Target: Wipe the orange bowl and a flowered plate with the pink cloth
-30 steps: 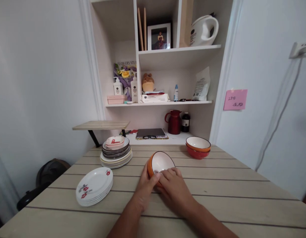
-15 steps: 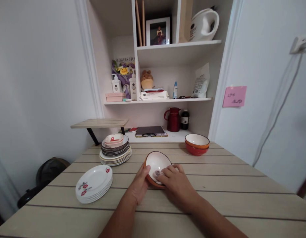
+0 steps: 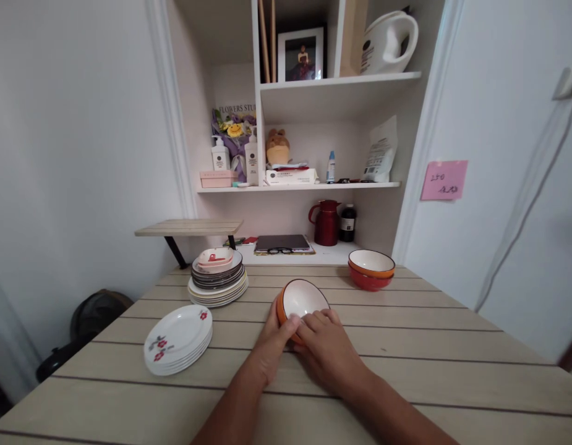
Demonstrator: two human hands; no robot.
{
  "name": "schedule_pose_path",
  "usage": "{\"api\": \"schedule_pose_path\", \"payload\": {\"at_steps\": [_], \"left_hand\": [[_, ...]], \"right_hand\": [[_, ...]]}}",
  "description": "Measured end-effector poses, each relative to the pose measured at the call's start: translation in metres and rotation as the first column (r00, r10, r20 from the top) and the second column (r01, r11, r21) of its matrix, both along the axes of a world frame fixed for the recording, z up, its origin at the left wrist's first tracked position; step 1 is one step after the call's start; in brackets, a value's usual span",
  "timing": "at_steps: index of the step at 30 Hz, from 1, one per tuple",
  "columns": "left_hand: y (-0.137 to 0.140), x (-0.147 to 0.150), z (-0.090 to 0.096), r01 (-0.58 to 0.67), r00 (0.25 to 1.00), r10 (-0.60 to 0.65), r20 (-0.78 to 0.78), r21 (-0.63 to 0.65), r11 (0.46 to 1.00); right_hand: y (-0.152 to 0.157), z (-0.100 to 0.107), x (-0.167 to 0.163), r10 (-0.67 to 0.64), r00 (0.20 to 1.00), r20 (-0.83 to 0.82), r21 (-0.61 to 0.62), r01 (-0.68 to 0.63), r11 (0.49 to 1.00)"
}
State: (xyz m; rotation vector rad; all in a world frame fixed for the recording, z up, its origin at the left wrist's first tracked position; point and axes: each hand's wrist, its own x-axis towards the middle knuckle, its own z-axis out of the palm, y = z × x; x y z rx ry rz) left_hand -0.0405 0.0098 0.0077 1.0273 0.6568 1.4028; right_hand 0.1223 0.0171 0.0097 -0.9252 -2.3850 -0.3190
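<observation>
Above the middle of the table, a small orange bowl [image 3: 305,298] with a white inside and dark rim is tilted towards me. My left hand [image 3: 273,341] is closed round its left side, with the thumb at the near rim. Fingers of my right hand [image 3: 325,340] curl over the near right rim, gripping the bowl. Whatever lies under those fingers is hidden; the whitish cloth seen earlier does not show. Two stacked bowls [image 3: 371,264], orange above red, stand at the back right.
White flowered plates [image 3: 179,337] are stacked at the left. Behind them, another plate stack [image 3: 218,290] bears small square dishes [image 3: 215,258]. A raised wooden shelf [image 3: 188,227] stands at the back left. Beyond the table are a closed laptop [image 3: 282,243] and red jug [image 3: 326,224].
The bowl has shifted slightly up and right and turned in my hands. My right fingers moved from inside it to its near rim, and the whitish cloth has gone from sight.
</observation>
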Motion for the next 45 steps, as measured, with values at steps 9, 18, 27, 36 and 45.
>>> {"api": "schedule_pose_path", "payload": {"at_steps": [9, 18, 27, 36, 45], "left_hand": [[0.001, -0.007, 0.005, 0.017, 1.000, -0.018, 0.010, 0.045, 0.999], [0.008, -0.012, 0.000, 0.061, 0.994, -0.056, 0.098, -0.051, 0.997], [-0.001, 0.002, 0.000, 0.065, 0.998, -0.065, 0.003, -0.015, 0.998], [-0.003, 0.000, 0.006, -0.046, 0.999, 0.046, 0.015, -0.018, 0.999], [-0.001, -0.009, 0.009, 0.000, 1.000, 0.000, -0.020, -0.034, 0.999]], "right_hand": [[0.011, 0.012, 0.025, -0.031, 0.997, 0.075, 0.028, 0.029, 0.999], [-0.003, 0.013, 0.008, 0.013, 0.997, 0.081, -0.110, -0.004, 0.994], [-0.002, 0.006, 0.004, -0.015, 0.999, -0.040, -0.117, 0.010, 0.993], [0.003, 0.005, 0.007, 0.052, 0.998, 0.041, 0.015, -0.052, 0.999], [0.016, 0.004, 0.024, -0.042, 0.997, 0.066, 0.108, 0.034, 0.994]]}}
